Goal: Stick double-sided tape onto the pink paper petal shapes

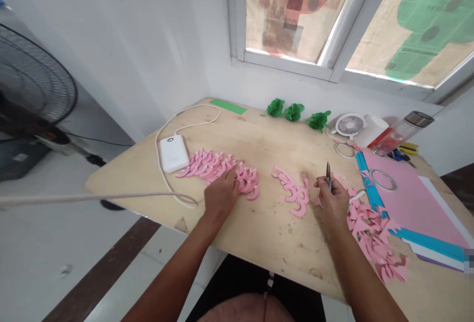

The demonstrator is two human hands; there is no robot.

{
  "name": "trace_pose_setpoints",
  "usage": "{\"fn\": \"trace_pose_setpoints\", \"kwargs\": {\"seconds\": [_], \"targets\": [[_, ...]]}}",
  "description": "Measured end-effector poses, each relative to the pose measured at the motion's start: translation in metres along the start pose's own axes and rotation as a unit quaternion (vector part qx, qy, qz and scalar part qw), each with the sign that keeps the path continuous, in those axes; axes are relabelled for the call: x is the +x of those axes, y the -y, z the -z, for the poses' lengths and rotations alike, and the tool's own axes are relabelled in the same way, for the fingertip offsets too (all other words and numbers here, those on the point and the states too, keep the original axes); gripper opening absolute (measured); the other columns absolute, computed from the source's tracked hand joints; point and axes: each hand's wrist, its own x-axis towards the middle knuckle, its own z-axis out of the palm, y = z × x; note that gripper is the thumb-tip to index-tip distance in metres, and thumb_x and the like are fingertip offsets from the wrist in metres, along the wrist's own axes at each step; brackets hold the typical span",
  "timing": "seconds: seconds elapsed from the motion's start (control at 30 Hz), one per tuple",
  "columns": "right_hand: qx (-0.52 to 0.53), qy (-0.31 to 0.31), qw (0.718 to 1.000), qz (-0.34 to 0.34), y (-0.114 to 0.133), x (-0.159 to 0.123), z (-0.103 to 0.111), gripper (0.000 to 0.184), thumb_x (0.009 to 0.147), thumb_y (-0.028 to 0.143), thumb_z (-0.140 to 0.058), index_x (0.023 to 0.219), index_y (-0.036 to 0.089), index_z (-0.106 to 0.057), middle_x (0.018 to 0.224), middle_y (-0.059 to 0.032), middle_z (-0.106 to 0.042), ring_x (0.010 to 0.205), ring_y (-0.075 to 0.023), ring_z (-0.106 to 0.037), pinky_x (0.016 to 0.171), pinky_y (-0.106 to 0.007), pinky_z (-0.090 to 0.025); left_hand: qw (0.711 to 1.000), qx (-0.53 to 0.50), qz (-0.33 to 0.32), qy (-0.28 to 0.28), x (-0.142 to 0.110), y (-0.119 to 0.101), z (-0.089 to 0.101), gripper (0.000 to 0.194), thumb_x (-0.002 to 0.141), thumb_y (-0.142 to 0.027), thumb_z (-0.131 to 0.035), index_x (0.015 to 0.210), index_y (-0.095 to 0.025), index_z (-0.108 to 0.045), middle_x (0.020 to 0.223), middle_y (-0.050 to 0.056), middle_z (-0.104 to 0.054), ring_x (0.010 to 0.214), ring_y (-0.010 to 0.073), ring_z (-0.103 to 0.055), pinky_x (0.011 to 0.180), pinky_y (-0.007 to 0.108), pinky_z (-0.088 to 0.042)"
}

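My left hand (pixel 221 194) rests at a pile of pink curved paper cutouts (pixel 202 165), its fingers bent and drawn together among them; what they hold, if anything, is hidden. More cutouts (pixel 249 182) lie just right of its fingertips. In my right hand (pixel 334 201) is a pair of scissors (pixel 328 171), blades pointing up and away from me, handles mostly covered by the fingers. Between the two hands sits a smaller group of pink crescent cutouts (pixel 292 188). Jagged pink paper scraps (pixel 370 228) are heaped beside my right forearm.
A white power bank (pixel 174 154) with a cable lies left. Green paper flowers (pixel 294 111) and a green strip (pixel 228 106) are along the back. A small fan (pixel 350 125), glass bottle (pixel 402 132), tape ring (pixel 383 180) and pink sheets (pixel 418 193) occupy the right.
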Motion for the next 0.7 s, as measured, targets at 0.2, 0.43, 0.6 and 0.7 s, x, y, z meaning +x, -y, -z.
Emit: {"fn": "trace_pose_setpoints", "kwargs": {"seconds": [0.2, 0.43, 0.6, 0.7], "targets": [[0.024, 0.008, 1.000, -0.016, 0.002, -0.001, 0.001, 0.033, 0.068, 0.046, -0.059, 0.074, 0.014, -0.060, 0.050, 0.0035, -0.050, 0.038, -0.0065, -0.033, 0.037, -0.021, -0.023, 0.995, -0.017, -0.076, -0.058, -0.007, -0.002, -0.006, 0.025, 0.084, -0.027, -0.039, 0.091, -0.018, -0.062, 0.092, 0.009, -0.063, 0.083, 0.0206, -0.057, 0.071, 0.028, -0.038], [0.032, 0.004, 0.999, -0.007, 0.001, 0.000, 0.002, 0.030, 0.069, 0.044, -0.058, 0.073, 0.014, -0.060, 0.049, 0.0042, -0.050, 0.038, -0.0064, -0.033, 0.038, -0.021, -0.023, 0.993, 0.019, -0.095, -0.069, -0.006, -0.001, -0.010, 0.022, 0.083, -0.028, -0.042, 0.077, -0.019, -0.062, 0.086, 0.010, -0.062, 0.083, 0.0227, -0.054, 0.071, 0.031, -0.037], [0.022, 0.000, 1.000, 0.008, 0.002, 0.000, 0.003, 0.030, 0.069, 0.045, -0.057, 0.072, 0.015, -0.060, 0.044, 0.0058, -0.045, 0.037, -0.0072, -0.033, 0.039, -0.021, -0.023, 0.992, 0.063, -0.058, -0.094, -0.005, 0.002, -0.018, 0.022, 0.082, -0.027, -0.044, 0.075, -0.019, -0.063, 0.082, 0.008, -0.063, 0.078, 0.0211, -0.055, 0.060, 0.029, -0.035], [0.016, -0.001, 1.000, 0.019, 0.003, 0.000, 0.003, 0.028, 0.070, 0.043, -0.056, 0.071, 0.015, -0.059, 0.043, 0.0062, -0.044, 0.037, -0.0076, -0.033, 0.039, -0.021, -0.023, 0.990, 0.063, -0.059, -0.115, -0.005, 0.003, -0.023, 0.022, 0.081, -0.030, -0.045, 0.072, -0.019, -0.062, 0.078, 0.007, -0.063, 0.074, 0.0204, -0.055, 0.057, 0.028, -0.034]]}}
